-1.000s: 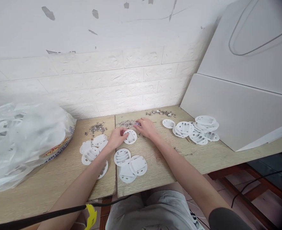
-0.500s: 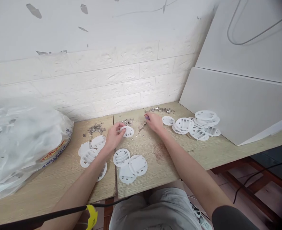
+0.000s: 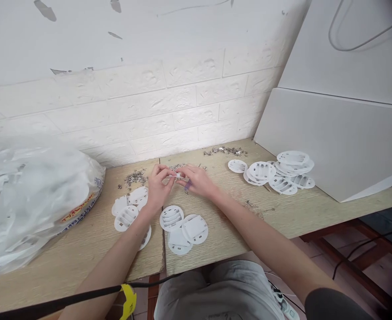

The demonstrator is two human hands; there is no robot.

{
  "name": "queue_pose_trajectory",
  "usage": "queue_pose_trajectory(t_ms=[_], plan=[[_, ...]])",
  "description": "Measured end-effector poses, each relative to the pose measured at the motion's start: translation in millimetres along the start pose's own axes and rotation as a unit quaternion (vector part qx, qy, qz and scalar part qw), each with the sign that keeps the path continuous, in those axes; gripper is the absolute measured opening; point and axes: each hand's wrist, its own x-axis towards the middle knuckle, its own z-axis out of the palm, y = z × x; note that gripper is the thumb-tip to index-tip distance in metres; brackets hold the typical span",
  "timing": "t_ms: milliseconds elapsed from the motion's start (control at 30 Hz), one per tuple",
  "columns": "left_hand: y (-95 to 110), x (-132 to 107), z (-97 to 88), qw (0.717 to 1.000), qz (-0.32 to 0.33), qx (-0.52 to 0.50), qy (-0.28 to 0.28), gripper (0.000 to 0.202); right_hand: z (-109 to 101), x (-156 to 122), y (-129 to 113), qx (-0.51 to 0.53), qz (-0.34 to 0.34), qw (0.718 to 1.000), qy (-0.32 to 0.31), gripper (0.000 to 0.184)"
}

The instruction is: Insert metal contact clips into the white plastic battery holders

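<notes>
My left hand (image 3: 160,183) pinches a white round plastic battery-compartment piece (image 3: 176,176), tilted nearly edge-on above the wooden table. From the other side my right hand (image 3: 196,179) closes its fingers on the same piece. Something purple shows at the right fingers; I cannot tell whether it is a wrap or part of a tool. Behind the hands, a pile of small metal parts (image 3: 176,167) is partly hidden. Three like round pieces (image 3: 196,230) lie overlapping in front of the hands. More of them (image 3: 126,218) lie left of my left forearm.
A large clear plastic bag (image 3: 36,204) of white pieces fills the left. Metal bits form further piles by the wall, one left (image 3: 136,178) and one right (image 3: 225,151). Stacked round pieces (image 3: 294,162) stand at right, beside a big white panel (image 3: 329,138).
My right hand has moved left from beside a thin brass-coloured tool to the round piece in my left hand. That piece has tipped from face-up to nearly edge-on.
</notes>
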Motion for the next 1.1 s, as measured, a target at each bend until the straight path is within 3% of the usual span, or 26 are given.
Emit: queue_pose_trajectory(t_ms=[167,300,367,533,900,1100], plan=[[2.1,0.3,1.5,0.995,-0.091,-0.031,-0.029,0.012,-1.2,2.1,-9.1,-0.002,0.110,0.994,-0.011,0.024],[-2.4,-0.4,3.1,0.980,-0.171,-0.005,-0.099,0.023,-4.7,5.4,-16.6,-0.034,0.249,0.963,-0.099,0.017],[-6.2,-1.1,3.4,0.969,-0.206,-0.004,-0.137,0.020,-4.5,6.7,-18.3,-0.041,0.287,0.946,-0.144,0.017],[-11.9,-2.1,3.8,0.952,-0.250,-0.022,-0.176,0.017,-0.7,7.9,-18.9,-0.060,0.295,0.933,-0.195,0.021],[-15.1,-0.9,7.2,0.951,-0.267,-0.040,-0.150,0.014,1.7,12.2,-27.2,-0.081,0.330,0.921,-0.190,0.023],[-17.8,-1.1,7.6,0.944,-0.278,-0.052,-0.167,0.013,2.2,17.6,-32.7,-0.090,0.345,0.913,-0.199,0.021]])
